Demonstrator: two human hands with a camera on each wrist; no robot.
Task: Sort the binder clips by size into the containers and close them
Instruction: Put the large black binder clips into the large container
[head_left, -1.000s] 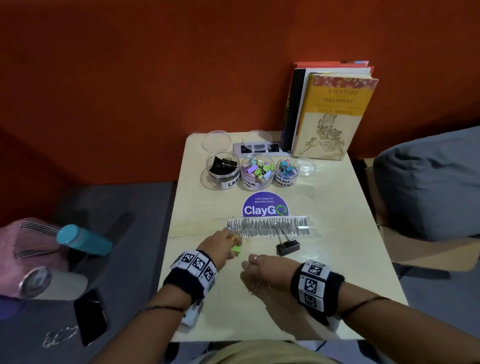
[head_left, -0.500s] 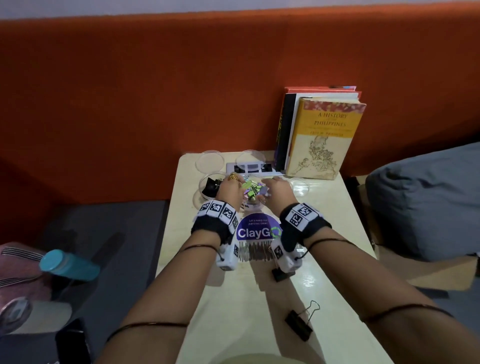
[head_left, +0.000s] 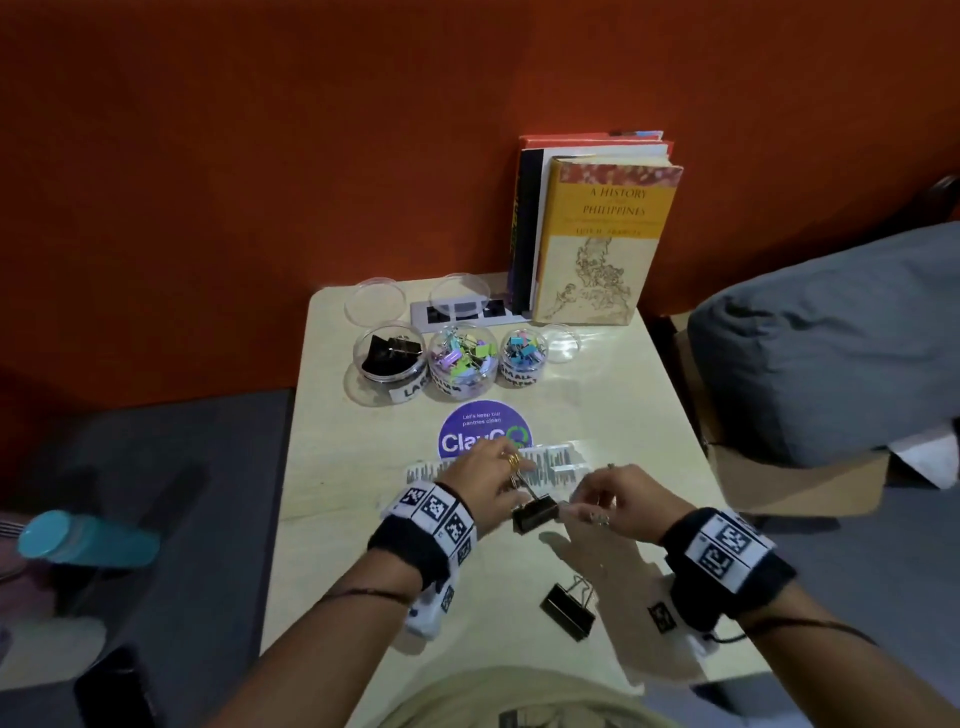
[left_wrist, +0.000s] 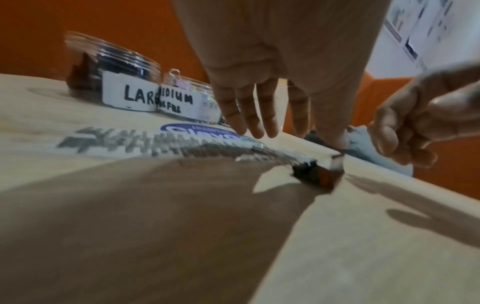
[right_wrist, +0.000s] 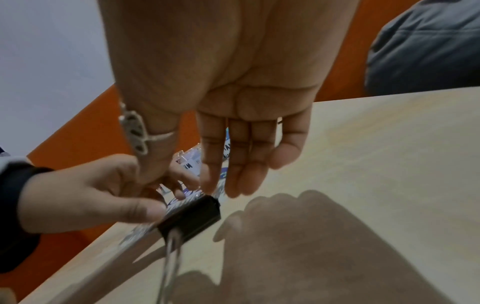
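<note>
A large black binder clip (head_left: 536, 513) lies mid-table; my left hand (head_left: 511, 491) pinches it between thumb and fingers (right_wrist: 135, 209). My right hand (head_left: 576, 499) hovers just right of the clip (right_wrist: 192, 216), fingers loosely bent and holding nothing. A second black clip (head_left: 567, 610) lies nearer me by my right wrist. At the back stand three open jars: large (head_left: 389, 358) with black clips, medium (head_left: 462, 361) and small (head_left: 523, 356) with coloured clips. Their clear lids (head_left: 374, 301) (head_left: 460, 291) (head_left: 560, 340) lie beside them.
Upright books (head_left: 597, 234) stand at the table's (head_left: 639, 415) back right, a grey strip (head_left: 462, 312) beside them. A purple sticker (head_left: 483, 431) and a printed label lie under my hands. A grey cushion (head_left: 831, 338) is off to the right, a teal bottle (head_left: 83, 535) to the left.
Both hands have come back from the medium jar to the middle of the table. My left hand has taken hold of the black clip there.
</note>
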